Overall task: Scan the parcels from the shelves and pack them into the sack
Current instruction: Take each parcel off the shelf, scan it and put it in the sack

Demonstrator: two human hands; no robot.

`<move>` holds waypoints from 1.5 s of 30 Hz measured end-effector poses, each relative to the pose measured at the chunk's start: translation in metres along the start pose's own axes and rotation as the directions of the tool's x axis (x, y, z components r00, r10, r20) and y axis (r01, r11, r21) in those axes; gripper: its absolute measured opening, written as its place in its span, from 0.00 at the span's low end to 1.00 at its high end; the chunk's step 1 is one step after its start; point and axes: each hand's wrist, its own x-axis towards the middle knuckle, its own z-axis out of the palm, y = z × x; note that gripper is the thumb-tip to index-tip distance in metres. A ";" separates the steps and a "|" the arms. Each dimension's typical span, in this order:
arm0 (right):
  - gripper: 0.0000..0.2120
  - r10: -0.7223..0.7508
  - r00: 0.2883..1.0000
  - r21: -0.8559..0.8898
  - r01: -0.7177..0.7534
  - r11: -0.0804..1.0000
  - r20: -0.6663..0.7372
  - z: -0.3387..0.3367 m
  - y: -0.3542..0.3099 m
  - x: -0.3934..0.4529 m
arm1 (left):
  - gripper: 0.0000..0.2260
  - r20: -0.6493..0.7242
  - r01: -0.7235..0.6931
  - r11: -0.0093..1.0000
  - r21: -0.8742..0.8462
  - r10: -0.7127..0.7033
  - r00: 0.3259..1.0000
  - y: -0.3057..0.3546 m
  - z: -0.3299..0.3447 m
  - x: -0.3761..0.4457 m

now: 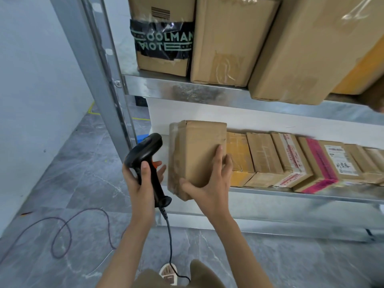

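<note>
My right hand (209, 183) grips a brown cardboard parcel (197, 150) at the left end of the lower shelf, thumb under its near corner and fingers on its right side. The parcel stands tilted and sticks out past the shelf's front edge. My left hand (141, 179) holds a black barcode scanner (148, 161) by its handle, just left of the parcel, its head pointing up and left. A row of several small parcels (291, 161) lies along the lower shelf to the right. No sack is in view.
The metal shelf unit (187, 90) has a grey upright post (99, 75) at left. Large cardboard boxes (234, 38) fill the upper shelf. The scanner's cable (170, 242) runs down to the grey tiled floor, where a purple cord (62, 231) loops at left. A white wall stands at far left.
</note>
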 end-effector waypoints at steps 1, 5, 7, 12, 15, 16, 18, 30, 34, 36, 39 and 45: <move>0.56 -0.006 0.999 0.048 0.004 0.999 0.044 -0.002 0.000 0.000 | 0.24 -0.001 0.016 1.000 -0.014 -0.016 1.000 0.000 -0.002 0.004; 0.54 -0.023 0.981 0.013 0.020 1.000 0.194 -0.007 0.000 0.005 | 0.23 0.027 0.024 1.000 0.013 -0.025 0.999 -0.001 -0.006 0.010; 0.52 -0.025 0.966 0.015 0.022 1.000 0.257 -0.011 0.001 0.011 | 0.22 0.037 0.026 1.000 0.017 -0.027 0.999 0.000 -0.007 0.008; 0.49 -0.112 0.962 -0.117 0.144 0.983 0.247 -0.007 -0.002 0.018 | 0.23 0.078 0.000 1.000 0.023 -0.001 0.997 -0.001 -0.007 0.003; 0.48 -0.121 0.964 -0.160 0.161 0.974 0.235 -0.004 -0.006 0.017 | 0.28 0.113 -0.042 0.998 0.051 0.036 0.993 0.001 -0.007 0.000; 0.48 -0.115 0.964 -0.181 0.161 0.970 0.241 -0.004 -0.007 0.017 | 0.27 0.105 -0.046 0.997 0.054 0.040 0.994 0.002 -0.007 0.000; 0.48 -0.092 0.964 -0.216 0.148 0.965 0.250 -0.002 -0.008 0.017 | 0.28 0.099 -0.036 0.999 0.034 0.033 0.995 0.002 -0.007 0.001; 0.48 -0.080 0.996 -0.241 0.085 0.967 0.032 0.023 0.010 0.004 | 0.23 0.155 -0.001 0.999 0.051 -0.007 0.988 0.007 -0.004 0.001; 0.43 -0.154 0.986 -0.066 0.149 0.987 -0.071 0.017 0.026 0.006 | 0.24 0.177 -0.093 0.989 0.115 0.072 0.982 0.016 -0.015 0.011; 0.42 -0.152 0.982 0.037 0.157 0.987 -0.116 0.011 0.030 0.009 | 0.25 0.200 -0.127 0.980 0.153 0.095 0.975 0.020 -0.022 0.013; 0.41 -0.126 0.974 0.172 0.159 0.972 -0.190 0.005 0.032 0.013 | 0.26 0.253 -0.146 0.976 0.164 0.101 0.962 0.024 -0.027 0.009; 0.42 -0.094 0.962 0.277 0.166 0.946 -0.256 0.003 0.036 0.017 | 0.28 0.331 -0.166 0.974 0.153 0.108 0.937 0.018 -0.027 -0.001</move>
